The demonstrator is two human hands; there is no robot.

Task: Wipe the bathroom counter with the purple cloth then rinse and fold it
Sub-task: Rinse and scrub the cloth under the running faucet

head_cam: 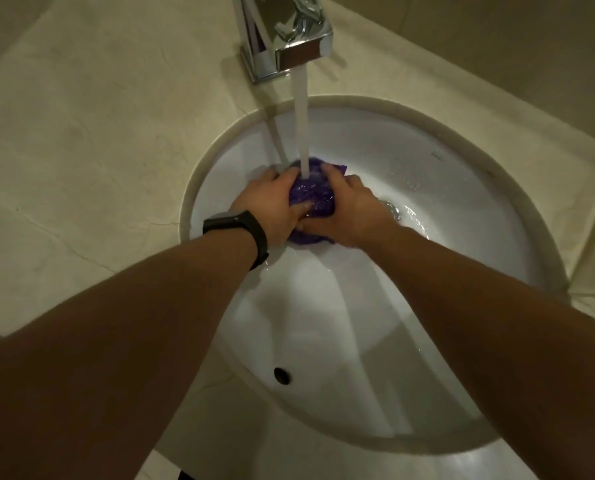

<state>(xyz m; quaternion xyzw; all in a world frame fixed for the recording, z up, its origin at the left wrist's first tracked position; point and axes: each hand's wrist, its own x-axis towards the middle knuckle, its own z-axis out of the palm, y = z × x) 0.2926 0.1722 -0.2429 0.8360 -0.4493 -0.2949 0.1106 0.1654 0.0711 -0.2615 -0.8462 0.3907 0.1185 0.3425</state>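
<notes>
The purple cloth (315,194) is bunched into a wet ball inside the white sink (462,188), right under the running stream of water (301,133). My left hand (272,206), with a black band on its wrist, grips the cloth from the left. My right hand (351,211) grips it from the right, fingers curled over the top. Much of the cloth is hidden between my two hands.
A chrome faucet (285,32) stands on the beige stone counter (98,150) behind the sink. Water pools near the drain (394,211) beside my right hand. An overflow hole (281,375) shows on the sink's near wall. Beige wall tiles rise at the right.
</notes>
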